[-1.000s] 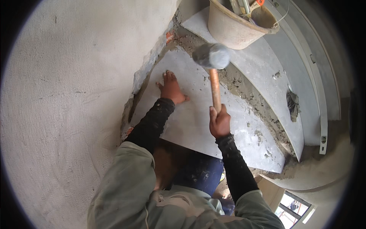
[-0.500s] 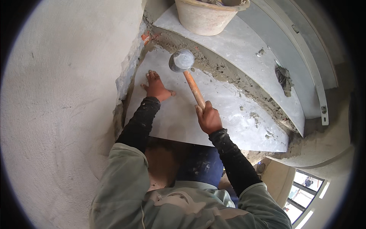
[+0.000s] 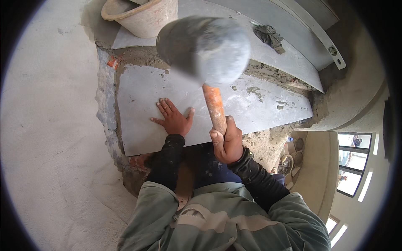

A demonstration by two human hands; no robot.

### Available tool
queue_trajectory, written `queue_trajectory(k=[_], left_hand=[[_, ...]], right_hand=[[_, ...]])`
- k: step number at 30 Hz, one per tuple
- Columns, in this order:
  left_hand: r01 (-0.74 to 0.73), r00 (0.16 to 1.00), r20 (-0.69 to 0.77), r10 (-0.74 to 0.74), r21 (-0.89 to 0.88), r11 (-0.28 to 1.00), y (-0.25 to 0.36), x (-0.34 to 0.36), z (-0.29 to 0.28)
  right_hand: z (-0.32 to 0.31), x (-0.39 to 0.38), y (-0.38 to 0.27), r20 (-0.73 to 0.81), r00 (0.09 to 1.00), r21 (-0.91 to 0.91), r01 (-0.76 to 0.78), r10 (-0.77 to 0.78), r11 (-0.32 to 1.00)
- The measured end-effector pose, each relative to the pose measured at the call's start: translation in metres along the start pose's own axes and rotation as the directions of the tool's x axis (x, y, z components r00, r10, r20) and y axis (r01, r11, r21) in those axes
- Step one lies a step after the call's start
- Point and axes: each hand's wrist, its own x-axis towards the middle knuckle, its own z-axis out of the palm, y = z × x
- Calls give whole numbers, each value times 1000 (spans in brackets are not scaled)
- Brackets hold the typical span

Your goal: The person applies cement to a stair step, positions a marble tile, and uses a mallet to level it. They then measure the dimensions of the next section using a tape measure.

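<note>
Wrapped round the orange-brown wooden handle of a rubber mallet [image 3: 215, 106], my right hand [image 3: 228, 140] is closed. The mallet's grey head, blurred by motion, is raised toward the camera and hides part of what lies behind it. My left hand [image 3: 175, 121] rests flat with spread fingers on a grey stone slab [image 3: 146, 90], a wedge-shaped stair tread. Smears of wet mortar mark the slab's right part. Along its far edge runs a strip of mortar [image 3: 276, 75] below the step above.
A pale rubber bucket [image 3: 155, 21] stands on the upper step at the far left. A dark crumpled rag [image 3: 270, 38] lies on that step. A long metal straightedge [image 3: 318, 31] lies farther up. Rough plaster wall [image 3: 54, 108] rises on the left; buckets [image 3: 286, 164] stand lower right.
The mallet has risen from near the slab toward the camera. My left hand has shifted to a spot nearer the slab's front edge. The view has turned, moving the bucket left.
</note>
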Motion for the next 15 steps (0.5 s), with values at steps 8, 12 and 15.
queue_trajectory(k=[8,12,15], left_hand=[[2,1000,-13,-4,-90,996,-1,23,-10],[11,999,-44,-14,-72,997,-22,31,-6],[1,998,-60,-4,-58,998,-20,36,-3]], right_hand=[[28,30,108,173,951,-376,-177,257,910],[33,52,37,68,996,-24,-50,52,998],[44,55,35,-1,997,88,79,-80,993]])
